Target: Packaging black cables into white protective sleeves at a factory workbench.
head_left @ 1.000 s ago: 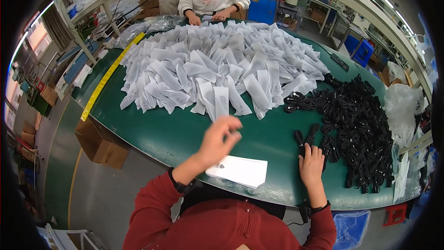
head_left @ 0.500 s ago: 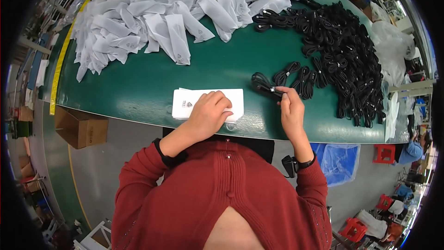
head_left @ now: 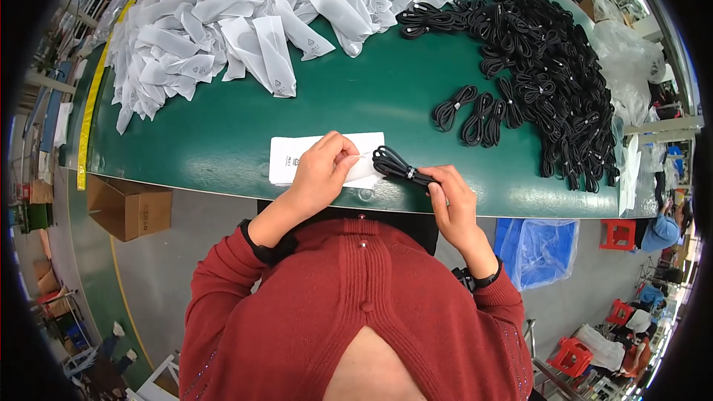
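Observation:
A small stack of flat white bags (head_left: pixel 284 157) lies near the table's front edge. My left hand (head_left: pixel 321 172) rests over it, thumb and fingers pinching the opening edge of the top bag, which is slightly lifted. Just right of that edge is a coiled black cable (head_left: pixel 397 165) with a pale tie round its middle. My right hand (head_left: pixel 451 199) grips the coil by its right end, and its looped left end points at the bag's mouth. The coil appears to be at the mouth, outside the bag.
Filled white bags (head_left: pixel 215 26) are heaped across the far left and middle of the green table (head_left: pixel 356 93). Coiled black cables (head_left: pixel 549 89) form a pile at the right, a few lying apart. A yellow tape strip (head_left: pixel 96 115) runs along the left. Below stand a cardboard box (head_left: pixel 130 208) and a blue bin (head_left: pixel 535 252).
My right hand has brought the coiled cable left, from beside the loose coils to the stack. My left hand has moved slightly, and the top bag's edge is now raised.

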Demonstrator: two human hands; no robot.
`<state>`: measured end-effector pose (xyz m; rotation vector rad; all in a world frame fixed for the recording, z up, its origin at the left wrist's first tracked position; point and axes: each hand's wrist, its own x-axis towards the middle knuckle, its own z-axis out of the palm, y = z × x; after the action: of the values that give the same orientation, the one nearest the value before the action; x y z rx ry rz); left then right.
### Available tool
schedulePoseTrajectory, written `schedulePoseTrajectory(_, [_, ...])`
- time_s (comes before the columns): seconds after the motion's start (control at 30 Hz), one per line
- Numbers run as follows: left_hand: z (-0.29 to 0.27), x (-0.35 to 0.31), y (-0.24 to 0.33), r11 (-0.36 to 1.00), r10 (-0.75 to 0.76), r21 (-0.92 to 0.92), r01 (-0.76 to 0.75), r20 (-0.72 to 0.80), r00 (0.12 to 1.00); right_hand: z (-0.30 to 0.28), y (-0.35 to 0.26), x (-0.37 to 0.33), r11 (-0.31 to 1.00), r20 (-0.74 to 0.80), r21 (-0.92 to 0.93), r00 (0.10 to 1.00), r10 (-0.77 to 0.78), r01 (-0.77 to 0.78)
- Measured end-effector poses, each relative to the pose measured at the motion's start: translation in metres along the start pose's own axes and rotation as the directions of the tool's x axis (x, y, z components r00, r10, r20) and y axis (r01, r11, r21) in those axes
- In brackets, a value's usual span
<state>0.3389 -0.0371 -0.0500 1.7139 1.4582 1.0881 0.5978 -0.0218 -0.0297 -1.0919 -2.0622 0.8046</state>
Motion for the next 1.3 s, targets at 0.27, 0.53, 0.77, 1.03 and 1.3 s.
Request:
schedulePoseTrajectory(0.27, [0.0, 0.0, 0.0, 0.982, 0.186, -0.04, -0.186, 0.0, 0.983, 0.0, 0.002, 0.011, 0.955, 0.115, -0.08, 0.954, -0.276, 0.286])
schedulePoseTrajectory(0.53, [-0.003, 0.004, 0.015, 0.894, 0.428, 0.125, -0.43, 0.041, 0.903, 0.01, -0.002, 0.018, 0.685, 0.461, 0.327, 0.743, 0.486, -0.651])
schedulePoseTrajectory(0.77, [-0.013, 0.012, 0.026, 0.92, 0.376, 0.128, -0.372, -0.006, 0.927, 0.028, -0.015, 0.031, 0.961, -0.001, 0.197, 0.98, -0.2, 0.196])
schedulePoseTrajectory(1.03, [-0.099, 0.066, 0.004, 0.533, -0.176, -0.836, 0.131, 0.042, 0.983, 0.004, -0.001, 0.075, 0.953, -0.185, -0.304, 0.981, -0.064, 0.005])
schedulePoseTrajectory(1.3, [-0.106, 0.089, -0.025, 0.996, 0.067, -0.012, -0.084, -0.496, 0.866, -0.008, 0.056, 0.077, 0.714, -0.079, -0.693, 0.995, 0.058, -0.097])
